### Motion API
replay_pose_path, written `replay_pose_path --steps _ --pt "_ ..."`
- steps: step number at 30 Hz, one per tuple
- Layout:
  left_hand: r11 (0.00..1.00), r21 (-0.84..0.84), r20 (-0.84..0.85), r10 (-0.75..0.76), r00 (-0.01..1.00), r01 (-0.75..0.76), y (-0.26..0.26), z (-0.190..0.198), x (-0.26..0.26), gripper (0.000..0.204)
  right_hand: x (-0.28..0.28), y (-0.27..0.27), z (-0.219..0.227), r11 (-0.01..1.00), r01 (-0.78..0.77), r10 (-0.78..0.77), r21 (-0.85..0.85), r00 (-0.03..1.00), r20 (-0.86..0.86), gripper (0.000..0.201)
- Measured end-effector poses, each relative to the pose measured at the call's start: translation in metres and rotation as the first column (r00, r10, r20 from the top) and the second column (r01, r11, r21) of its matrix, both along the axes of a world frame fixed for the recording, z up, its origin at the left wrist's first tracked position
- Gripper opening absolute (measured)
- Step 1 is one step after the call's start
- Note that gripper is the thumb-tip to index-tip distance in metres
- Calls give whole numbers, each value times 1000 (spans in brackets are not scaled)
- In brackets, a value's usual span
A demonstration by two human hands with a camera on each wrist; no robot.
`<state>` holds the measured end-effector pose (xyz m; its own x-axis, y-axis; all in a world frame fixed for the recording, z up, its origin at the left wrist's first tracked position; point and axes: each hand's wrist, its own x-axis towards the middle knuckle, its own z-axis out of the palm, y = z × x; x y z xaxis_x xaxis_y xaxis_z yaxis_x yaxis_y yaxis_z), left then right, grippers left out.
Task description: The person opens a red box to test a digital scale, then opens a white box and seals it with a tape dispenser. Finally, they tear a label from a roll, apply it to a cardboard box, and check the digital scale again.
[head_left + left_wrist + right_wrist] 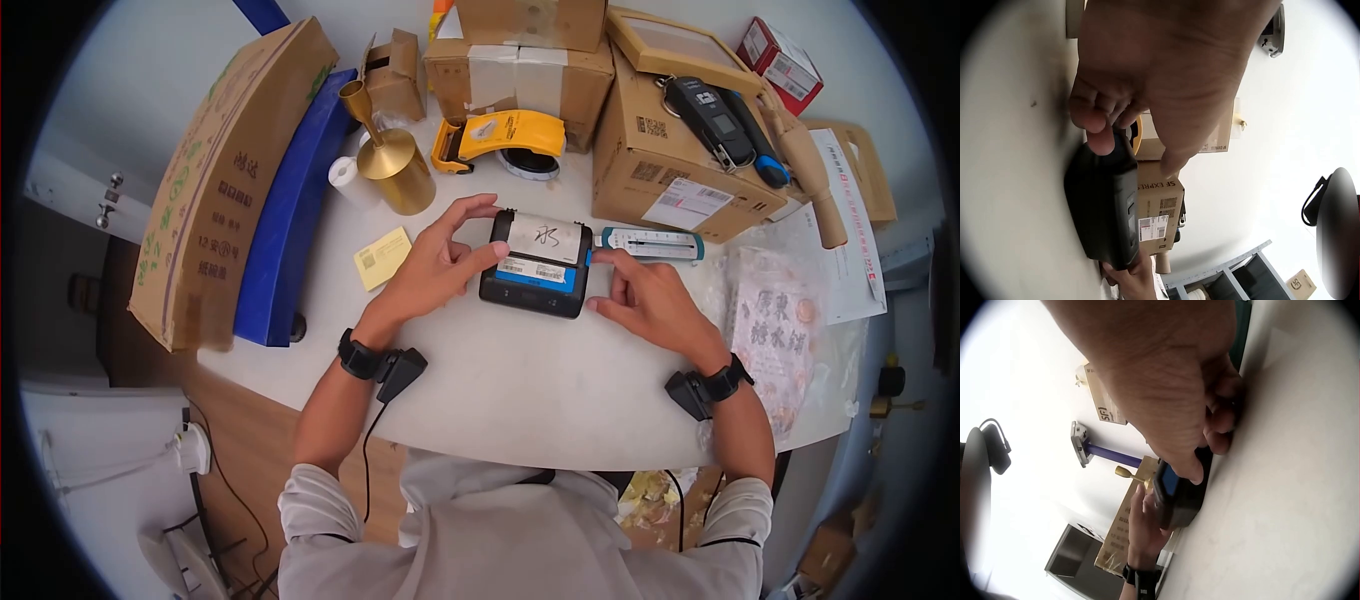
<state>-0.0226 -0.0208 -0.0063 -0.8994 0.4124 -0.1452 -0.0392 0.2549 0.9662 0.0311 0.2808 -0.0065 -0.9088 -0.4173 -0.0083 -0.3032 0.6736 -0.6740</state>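
Note:
A black label printer (535,298) sits on the table in front of me, a blue band with small labels across its top. On its lid is a white panel (545,238) with a handwritten character. My left hand (437,258) holds its left side, thumb over the lid's edge and index finger at the far corner. The left wrist view shows curled fingertips against the printer's dark casing (1100,200). At the other side, my right hand (655,302) grips the right edge, index finger beside a blue tab and thumb near the front corner; its other fingers are curled under.
Behind the printer stand a yellow tape dispenser (520,130), a gold vase (398,175) and cardboard boxes (660,150). A teal-edged gauge (650,243) lies right of it, yellow sticky notes (383,258) left. A plastic-wrapped pack (775,330) lies far right.

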Motion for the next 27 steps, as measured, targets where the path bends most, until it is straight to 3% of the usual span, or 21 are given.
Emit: replay_pose_path --steps 5,7,11,14,16,19,27 --pt "998 -47 -36 -52 998 50 -7 -4 0 80 0 0 -1 1000 -7 7 17 1000 12 44" --pt "985 -57 -3 -161 987 160 -8 -6 1 83 -1 0 -1 999 -15 14 35 999 31 44" --pt "976 -109 67 -183 981 189 -6 -3 3 87 0 -1 0 1000 6 -8 24 999 45 43" --pt "975 -99 88 -190 978 198 -5 -6 2 91 0 -1 -1 1000 13 -13 10 999 34 43" --pt "983 32 40 -184 982 182 -5 -13 0 94 0 -1 -2 1000 11 -11 6 1000 27 43" --pt "981 98 -10 -167 986 167 -6 -20 -2 96 0 -1 -1 1000 17 -17 5 999 30 43" --pt "977 85 -31 -192 981 194 -6 -20 -2 100 0 0 -2 1000 4 -5 9 999 34 45"
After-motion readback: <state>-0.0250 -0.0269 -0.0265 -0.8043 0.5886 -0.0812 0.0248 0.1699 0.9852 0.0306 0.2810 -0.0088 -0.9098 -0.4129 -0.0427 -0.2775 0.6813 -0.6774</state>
